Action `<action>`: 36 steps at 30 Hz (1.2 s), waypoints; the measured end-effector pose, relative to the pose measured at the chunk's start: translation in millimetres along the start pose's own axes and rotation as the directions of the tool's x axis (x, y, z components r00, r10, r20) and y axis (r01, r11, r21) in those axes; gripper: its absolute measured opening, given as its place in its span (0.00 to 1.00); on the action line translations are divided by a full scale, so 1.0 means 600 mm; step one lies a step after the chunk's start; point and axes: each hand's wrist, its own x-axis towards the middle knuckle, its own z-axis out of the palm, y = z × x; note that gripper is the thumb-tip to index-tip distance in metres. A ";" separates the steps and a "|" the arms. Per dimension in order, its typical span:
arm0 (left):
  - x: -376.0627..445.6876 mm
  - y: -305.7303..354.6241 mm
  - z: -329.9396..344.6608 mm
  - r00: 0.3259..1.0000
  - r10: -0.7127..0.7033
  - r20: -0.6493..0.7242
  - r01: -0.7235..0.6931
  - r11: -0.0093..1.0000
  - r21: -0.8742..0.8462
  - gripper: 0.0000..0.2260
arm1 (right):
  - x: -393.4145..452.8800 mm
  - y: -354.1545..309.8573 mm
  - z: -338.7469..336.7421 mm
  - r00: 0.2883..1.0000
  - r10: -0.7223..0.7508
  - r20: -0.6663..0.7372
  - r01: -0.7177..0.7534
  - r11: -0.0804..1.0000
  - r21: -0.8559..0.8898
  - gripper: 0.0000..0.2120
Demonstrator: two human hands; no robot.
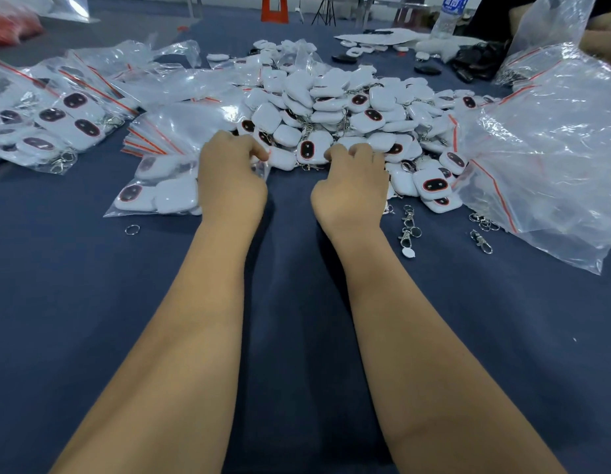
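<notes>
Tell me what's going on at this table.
A person is working bare-handed at the near edge of a pile of white keychain gadgets on a blue cloth. Both the left hand and right hand have curled fingers among them; what they grip is unclear. A filled zip bag lies beside the left hand, loose clasps beside the right.

A table under dark blue cloth carried a heap of white tags at its centre, 1 dark-faced tag at the heap's near edge. Just left of that lay 1 filled bag, with a stack of flat zip bags behind it and more filled bags far left. A big clear plastic sack sprawled on the right. Loose metal clasps and 1 ring lay nearer.
</notes>
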 end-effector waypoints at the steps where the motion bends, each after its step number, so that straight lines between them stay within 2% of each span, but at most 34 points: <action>1: 0.002 -0.005 -0.004 0.999 -0.028 -0.017 0.028 1.000 0.008 0.15 | 0.000 -0.001 0.000 1.000 0.021 -0.004 -0.021 1.000 -0.008 0.20; 5: 0.001 -0.001 -0.012 0.999 -0.047 -0.027 0.047 0.999 0.015 0.17 | 0.003 0.001 0.004 0.995 0.075 0.059 -0.071 0.995 -0.063 0.18; 8: -0.013 0.028 -0.005 0.994 0.076 -0.079 -0.077 0.997 -0.004 0.14 | 0.004 0.002 0.010 0.999 0.029 0.021 -0.028 0.997 -0.071 0.15; 10: -0.025 0.053 0.001 0.984 0.141 -0.105 -0.159 0.971 -0.181 0.15 | 0.005 0.000 0.011 0.999 0.003 -0.040 -0.005 0.999 -0.053 0.13; 11: -0.029 0.063 0.005 0.987 0.137 -0.087 -0.157 0.941 -0.301 0.15 | 0.005 -0.002 0.009 0.998 -0.007 -0.064 0.005 0.999 -0.037 0.12; 12: -0.032 0.074 0.009 0.993 0.108 -0.039 -0.114 0.901 -0.417 0.16 | 0.006 -0.004 0.006 0.997 -0.013 -0.070 0.012 1.000 -0.002 0.11; 13: -0.036 0.082 0.011 0.998 0.060 0.035 -0.033 0.858 -0.513 0.16 | 0.007 -0.006 0.003 0.998 0.004 -0.071 0.004 0.994 0.106 0.11; 14: -0.039 0.089 0.014 0.992 0.010 0.127 0.065 0.812 -0.581 0.16 | 0.007 -0.010 -0.001 0.998 0.044 -0.052 -0.028 0.960 0.280 0.11; 16: -0.043 0.096 0.020 0.955 -0.035 0.296 0.229 0.722 -0.653 0.16 | 0.005 -0.017 -0.008 0.989 0.147 -0.034 -0.093 0.771 0.630 0.12; 17: -0.045 0.096 0.021 0.936 -0.038 0.350 0.278 0.689 -0.669 0.16 | 0.004 -0.020 -0.010 0.981 0.194 -0.031 -0.112 0.681 0.723 0.12; 21: -0.042 0.087 0.021 0.914 -0.034 0.404 0.336 0.622 -0.707 0.18 | 0.001 -0.028 -0.012 0.951 0.297 0.092 -0.210 0.397 0.893 0.08; 24: -0.037 0.080 0.023 0.913 -0.027 0.407 0.338 0.608 -0.719 0.22 | -0.001 -0.034 -0.012 0.944 0.276 0.180 -0.245 0.226 0.943 0.08; 28: -0.030 0.068 0.027 0.934 -0.124 0.334 0.332 0.646 -0.687 0.19 | -0.004 -0.038 -0.010 0.958 0.189 0.216 -0.238 0.108 0.965 0.11; 31: -0.029 0.064 0.026 0.927 -0.162 0.338 0.366 0.585 -0.724 0.14 | -0.002 -0.035 -0.012 0.949 0.173 0.262 -0.273 0.045 0.961 0.11; 36: -0.026 0.060 0.020 0.910 -0.182 0.373 0.415 0.419 -0.807 0.13 | 0.001 -0.030 -0.008 0.941 0.188 0.280 -0.307 0.132 0.943 0.10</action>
